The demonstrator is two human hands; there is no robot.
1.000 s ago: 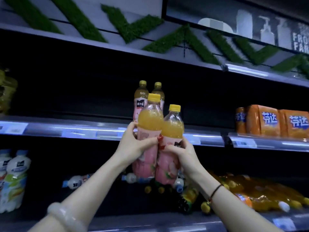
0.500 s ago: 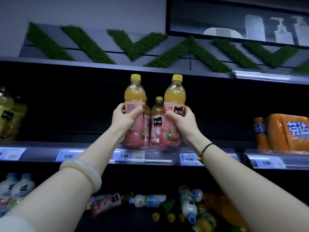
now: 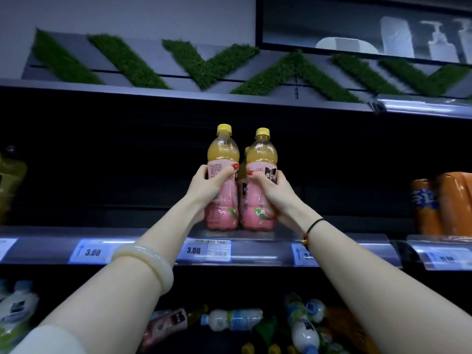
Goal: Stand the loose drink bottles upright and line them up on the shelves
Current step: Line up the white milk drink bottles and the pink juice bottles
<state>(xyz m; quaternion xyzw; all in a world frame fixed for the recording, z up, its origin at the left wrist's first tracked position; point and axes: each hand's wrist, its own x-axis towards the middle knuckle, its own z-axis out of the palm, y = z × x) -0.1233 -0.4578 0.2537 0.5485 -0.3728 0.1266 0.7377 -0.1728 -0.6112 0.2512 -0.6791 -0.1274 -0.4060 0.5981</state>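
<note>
Two yellow-capped juice bottles with pink peach labels stand upright side by side at the front of the middle shelf [image 3: 255, 236]. My left hand [image 3: 208, 186] grips the left bottle [image 3: 222, 152] around its label. My right hand [image 3: 268, 190] grips the right bottle [image 3: 262, 154] the same way. Between and behind them, another bottle of the same drink [image 3: 242, 190] shows only as a sliver. On the shelf below, several loose bottles lie on their sides, among them a pink-labelled one [image 3: 168, 325] and a white one with a blue cap [image 3: 233, 319].
Orange drink packs [image 3: 444, 203] stand on the middle shelf at the right. Yellowish bottles [image 3: 10, 180] sit at its far left, with dark unfilled shelf between. White bottles [image 3: 18, 310] stand at the lower left. Price tags [image 3: 208, 249] line the shelf rail. A top shelf edge [image 3: 178, 93] runs overhead.
Both hands have brought the two bottles closer together and down onto the shelf front. They now hide most of the bottles standing behind. The view has tilted slightly upward.
</note>
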